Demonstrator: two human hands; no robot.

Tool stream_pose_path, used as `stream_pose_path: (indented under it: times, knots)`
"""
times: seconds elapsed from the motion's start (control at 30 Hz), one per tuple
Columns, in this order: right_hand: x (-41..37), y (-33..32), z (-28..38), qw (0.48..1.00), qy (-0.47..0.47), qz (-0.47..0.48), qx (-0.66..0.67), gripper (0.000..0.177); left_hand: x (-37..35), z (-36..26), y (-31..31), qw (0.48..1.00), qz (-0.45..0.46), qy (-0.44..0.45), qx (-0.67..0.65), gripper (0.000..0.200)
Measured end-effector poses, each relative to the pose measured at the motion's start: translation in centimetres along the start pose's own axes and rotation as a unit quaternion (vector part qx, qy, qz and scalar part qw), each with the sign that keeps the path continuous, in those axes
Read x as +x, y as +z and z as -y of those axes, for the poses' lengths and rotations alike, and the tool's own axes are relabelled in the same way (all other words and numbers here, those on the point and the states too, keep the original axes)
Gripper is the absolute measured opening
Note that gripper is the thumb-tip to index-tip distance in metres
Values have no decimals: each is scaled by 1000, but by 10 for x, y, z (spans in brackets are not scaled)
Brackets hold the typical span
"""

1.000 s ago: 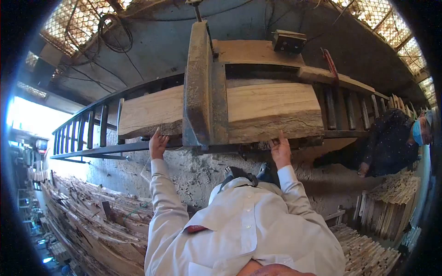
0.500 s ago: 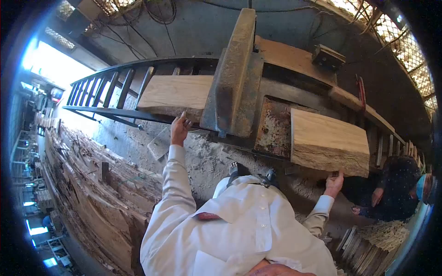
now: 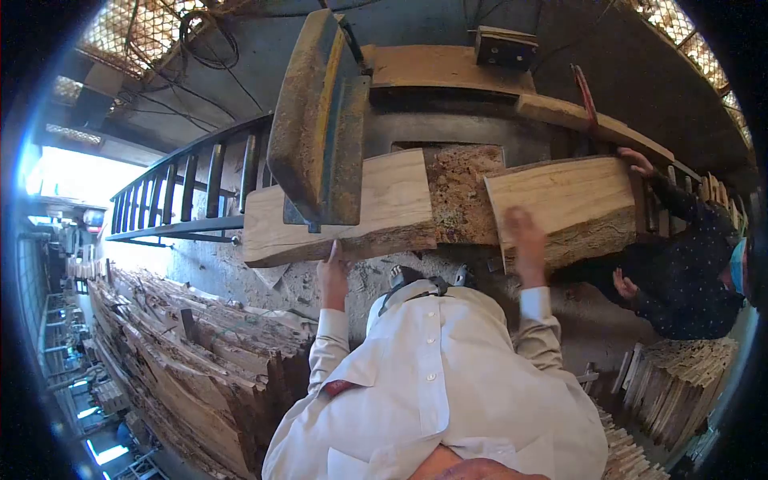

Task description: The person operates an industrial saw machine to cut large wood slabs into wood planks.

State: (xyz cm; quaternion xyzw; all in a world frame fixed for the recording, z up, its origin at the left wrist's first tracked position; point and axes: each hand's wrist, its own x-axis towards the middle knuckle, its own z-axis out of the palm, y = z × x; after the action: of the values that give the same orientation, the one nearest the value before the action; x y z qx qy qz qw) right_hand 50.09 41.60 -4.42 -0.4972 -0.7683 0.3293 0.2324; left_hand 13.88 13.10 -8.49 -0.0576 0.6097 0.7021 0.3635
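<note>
Under the dusty saw guard [image 3: 308, 136] of the machine lies the left wooden board [image 3: 388, 188], with a rough bark edge facing me. My left hand [image 3: 334, 276] grips that near edge, a finger up against the bark. My right hand [image 3: 526, 244], smeared by motion, is over the left end of a second wooden board [image 3: 584, 188], also bark-edged. A strip of rusty, sawdust-covered machine bed [image 3: 464, 192] shows between the two boards.
A co-worker in a dark dotted top [image 3: 692, 264] sits at the right, one hand [image 3: 638, 162] at the second board's far corner. A roller conveyor [image 3: 180, 192] runs off left. Stacked rough planks [image 3: 184, 352] fill the lower left; cut strips [image 3: 672, 384] stand lower right.
The left board has moved right and nearer me, with my left hand at its edge. The right board has shifted left and away; my right hand has moved from its near edge onto its left end.
</note>
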Motion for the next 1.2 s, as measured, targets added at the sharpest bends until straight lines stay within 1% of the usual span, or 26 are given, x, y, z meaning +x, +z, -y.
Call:
stream_pose_path:
  times: [0.03, 0.07, 0.1, 0.17, 0.2, 0.27, 0.37, 0.47, 0.57, 0.67, 0.77, 0.87, 0.9, 1.0, 1.07, 1.1, 1.13, 1.17, 1.2]
  knots:
    - [-3, 35, 2, 977, 37, 73, 196, 39, -13, -1, 13, 1000, 6, 8, 5, 32]
    - [-6, 69, 3, 913, 100, 129, 375, 41, -22, 0, 24, 1000, 13, 16, 11, 31]
    - [-6, 85, 11, 864, 171, 211, 425, 43, -28, 4, 32, 1000, 11, 10, 2, 31]
    - [-7, 97, 36, 930, 112, 251, 244, 48, -38, 10, 42, 1000, 9, -3, -12, 30]
    - [-11, 105, 36, 896, 150, 245, 338, 49, -42, 13, 47, 1000, 11, -9, -8, 30]
    - [-15, 111, 38, 802, 217, 232, 506, 50, -51, 22, 55, 1000, 7, -18, -9, 29]
    - [-17, 89, 41, 749, 228, 213, 584, 51, -55, 33, 67, 1000, 15, -20, -8, 28]
    - [-26, 72, 32, 770, 211, 191, 571, 45, -66, 35, 78, 1000, 22, -12, -7, 26]
    - [-32, 59, 15, 800, 204, 148, 545, 45, -77, 40, 99, 999, 41, -17, 12, 25]
    - [-26, 27, 11, 776, 196, 134, 584, 43, -77, 50, 121, 998, 61, -17, 23, 26]
    - [-16, 5, -8, 766, 216, 131, 592, 51, -69, 63, 149, 996, 89, -13, -7, 27]
    - [8, -17, -25, 808, 168, 98, 557, 51, -71, 64, 191, 994, 103, -16, 9, 26]
    - [20, -22, -34, 815, 159, 103, 548, 52, -72, 63, 206, 994, 107, -21, 6, 26]
    - [43, -37, -39, 797, 134, 73, 584, 45, -64, 59, 240, 992, 121, -26, 4, 26]
    - [59, -53, -44, 861, 141, 68, 484, 48, -49, 67, 252, 990, 138, -20, 6, 27]
    - [64, -60, -48, 889, 146, 66, 430, 50, -41, 73, 258, 991, 130, -14, 9, 29]
    - [69, -58, -52, 951, 82, -20, 297, 52, -33, 79, 265, 992, 123, -9, 12, 30]
    - [75, -52, -54, 982, 16, -105, 153, 54, -28, 83, 272, 993, 117, -2, 15, 31]
    - [81, -53, -49, 981, -50, -189, 3, 56, -27, 84, 278, 992, 123, -7, 20, 34]
